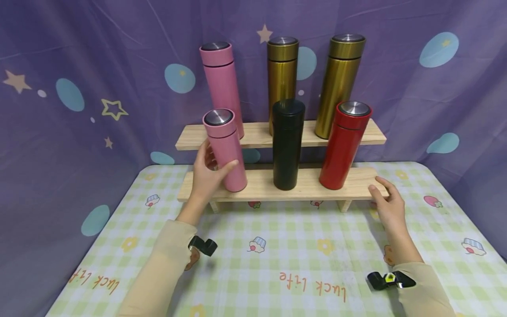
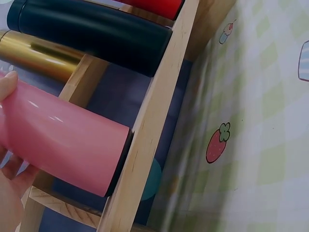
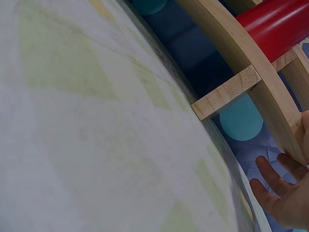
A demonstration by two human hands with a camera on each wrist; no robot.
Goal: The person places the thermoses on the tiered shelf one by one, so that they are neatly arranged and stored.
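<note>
My left hand [image 1: 207,178] grips a pink thermos bottle [image 1: 229,156] from its left side, thumb across the front. That bottle stands at the left of the lower wooden shelf board [image 1: 259,190], its base on the board in the left wrist view. A black thermos [image 1: 288,147] stands mid-board, and a red thermos [image 1: 344,147] is to its right. My right hand [image 1: 391,207] holds the board's right end, thumb at its front corner; in the right wrist view the other fingers [image 3: 273,176] spread past the board's end.
On the upper board [image 1: 255,140] behind stand another pink thermos [image 1: 222,83] and two gold ones [image 1: 282,83]. Short wooden legs [image 1: 344,205] hold up the lower board. A checked tablecloth [image 1: 285,224] covers the table, with a purple curtain [image 1: 130,53] behind.
</note>
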